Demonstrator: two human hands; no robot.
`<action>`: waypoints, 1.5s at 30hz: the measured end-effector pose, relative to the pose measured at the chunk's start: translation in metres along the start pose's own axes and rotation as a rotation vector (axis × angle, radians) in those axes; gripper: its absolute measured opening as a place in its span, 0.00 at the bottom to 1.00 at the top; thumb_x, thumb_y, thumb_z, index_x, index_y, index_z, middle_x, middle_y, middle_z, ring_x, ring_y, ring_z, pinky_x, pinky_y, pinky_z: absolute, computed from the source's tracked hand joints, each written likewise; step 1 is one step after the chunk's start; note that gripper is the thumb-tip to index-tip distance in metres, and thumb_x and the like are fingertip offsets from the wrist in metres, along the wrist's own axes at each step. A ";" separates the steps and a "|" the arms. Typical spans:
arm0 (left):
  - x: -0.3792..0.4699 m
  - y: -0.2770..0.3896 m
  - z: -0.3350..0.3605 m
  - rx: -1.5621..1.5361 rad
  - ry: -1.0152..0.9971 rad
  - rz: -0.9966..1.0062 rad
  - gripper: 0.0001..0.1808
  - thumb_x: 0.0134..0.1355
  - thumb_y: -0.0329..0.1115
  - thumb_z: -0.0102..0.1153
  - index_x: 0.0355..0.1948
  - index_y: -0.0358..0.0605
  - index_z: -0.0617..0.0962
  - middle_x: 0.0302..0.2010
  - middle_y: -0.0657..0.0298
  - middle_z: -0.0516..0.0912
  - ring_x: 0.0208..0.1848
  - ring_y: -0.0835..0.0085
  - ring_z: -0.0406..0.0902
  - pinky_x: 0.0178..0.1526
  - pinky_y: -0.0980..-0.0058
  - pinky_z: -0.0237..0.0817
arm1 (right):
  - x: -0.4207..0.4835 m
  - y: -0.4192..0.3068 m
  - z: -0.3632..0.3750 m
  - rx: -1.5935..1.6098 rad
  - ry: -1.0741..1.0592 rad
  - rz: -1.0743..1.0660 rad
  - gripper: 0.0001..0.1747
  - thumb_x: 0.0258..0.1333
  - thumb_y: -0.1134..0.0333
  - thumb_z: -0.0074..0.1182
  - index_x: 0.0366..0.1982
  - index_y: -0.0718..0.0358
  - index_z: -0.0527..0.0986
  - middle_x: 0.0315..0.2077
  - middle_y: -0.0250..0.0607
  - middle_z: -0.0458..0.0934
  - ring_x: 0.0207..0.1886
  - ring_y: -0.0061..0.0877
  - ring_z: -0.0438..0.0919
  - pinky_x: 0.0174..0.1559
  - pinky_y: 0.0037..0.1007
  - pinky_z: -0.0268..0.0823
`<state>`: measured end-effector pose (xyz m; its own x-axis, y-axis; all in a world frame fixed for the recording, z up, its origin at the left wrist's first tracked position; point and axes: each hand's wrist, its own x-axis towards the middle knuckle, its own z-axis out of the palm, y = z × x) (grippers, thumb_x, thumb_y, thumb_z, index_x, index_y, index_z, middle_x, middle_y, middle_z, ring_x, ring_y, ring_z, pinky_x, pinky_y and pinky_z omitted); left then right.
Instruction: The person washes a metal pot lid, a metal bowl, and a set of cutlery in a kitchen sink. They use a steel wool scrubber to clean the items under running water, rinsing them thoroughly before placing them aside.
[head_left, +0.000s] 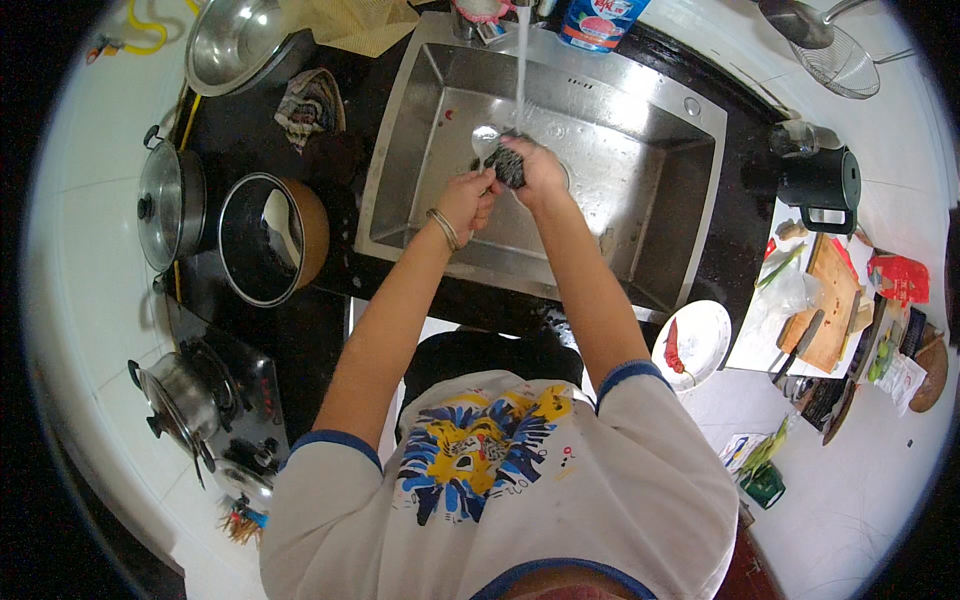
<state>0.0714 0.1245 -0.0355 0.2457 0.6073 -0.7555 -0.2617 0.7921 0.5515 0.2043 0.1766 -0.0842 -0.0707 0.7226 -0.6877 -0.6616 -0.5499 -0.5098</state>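
Note:
Over the stainless steel sink (480, 259), my left hand (465, 201) grips the handle of what looks like a metal spoon (485, 136). Its shiny round bowl points away from me, and my fingers hide most of the handle. My right hand (541, 171) is closed around a dark, mottled scrubbing cloth (508, 166), pressed beside the spoon near my left fingertips. A stream of tap water (522, 75) falls just beyond my right hand. Small red scraps (449, 115) lie on the sink floor at the far left.
Left of the sink are a brown pot (313, 232) with a pale spoon inside, a lidded pot (169, 206) and a crumpled striped cloth (309, 109). A plate (705, 330) bearing a red chili stands at the right front corner. Farther right, a knife (801, 341) rests on a cutting board (829, 285).

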 end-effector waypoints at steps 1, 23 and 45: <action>-0.005 -0.001 0.006 0.028 0.017 0.013 0.17 0.64 0.43 0.44 0.22 0.46 0.69 0.11 0.74 0.60 0.09 0.83 0.49 0.12 0.80 0.38 | -0.002 -0.004 0.004 0.049 -0.009 0.010 0.06 0.48 0.74 0.53 0.30 0.69 0.74 0.27 0.41 0.77 0.27 0.30 0.76 0.29 0.30 0.70; -0.010 -0.008 0.009 0.008 -0.038 -0.130 0.18 0.64 0.46 0.44 0.24 0.45 0.71 0.10 0.75 0.56 0.11 0.86 0.46 0.13 0.83 0.36 | 0.012 -0.008 -0.021 0.006 -0.025 0.068 0.08 0.47 0.72 0.56 0.32 0.67 0.73 0.28 0.42 0.77 0.29 0.30 0.77 0.30 0.31 0.71; 0.007 -0.002 -0.006 -0.014 0.091 0.015 0.09 0.60 0.36 0.50 0.27 0.45 0.76 0.17 0.73 0.67 0.14 0.84 0.58 0.15 0.83 0.47 | -0.046 0.003 -0.001 0.098 -0.020 -0.082 0.16 0.48 0.69 0.57 0.38 0.69 0.70 0.33 0.41 0.76 0.35 0.30 0.77 0.36 0.31 0.70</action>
<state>0.0676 0.1268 -0.0436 0.1564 0.6106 -0.7764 -0.2782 0.7814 0.5585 0.2062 0.1408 -0.0547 -0.0277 0.7721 -0.6350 -0.7354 -0.4460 -0.5102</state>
